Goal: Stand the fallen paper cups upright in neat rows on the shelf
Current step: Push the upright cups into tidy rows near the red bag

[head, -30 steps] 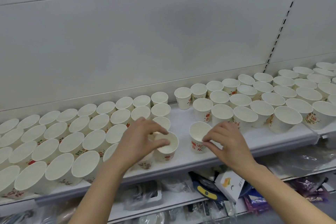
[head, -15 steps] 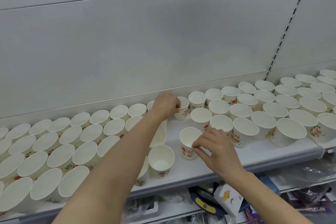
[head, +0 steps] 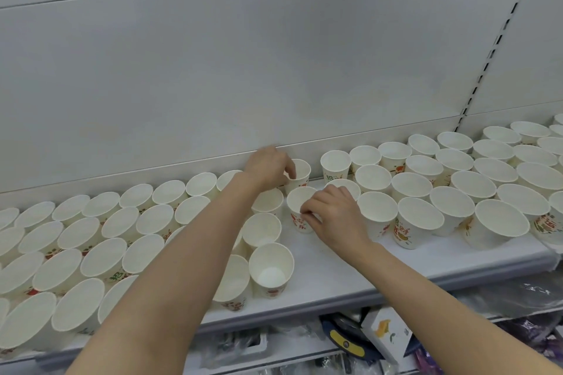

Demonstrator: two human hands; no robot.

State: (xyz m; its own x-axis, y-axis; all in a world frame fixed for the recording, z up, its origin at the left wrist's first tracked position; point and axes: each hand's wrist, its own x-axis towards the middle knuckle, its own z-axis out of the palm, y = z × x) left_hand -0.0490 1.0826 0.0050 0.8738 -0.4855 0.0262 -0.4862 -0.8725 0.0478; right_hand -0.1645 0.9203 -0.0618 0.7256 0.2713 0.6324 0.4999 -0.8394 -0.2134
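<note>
White metal shelf against grey back panel, packed with upright white printed paper cups. Left hand pinches back-row cup; right hand pinches second cup.

L hand grips back-row cup; R hand pinches front cup.

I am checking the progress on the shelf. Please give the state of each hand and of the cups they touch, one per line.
Left hand: grips the back cup by its rim.
Back cup: upright, by the rear wall.
Right hand: pinches the middle cup's rim.
Middle cup: upright, in the gap.
Shelf: holds upright cups in rows.
</note>
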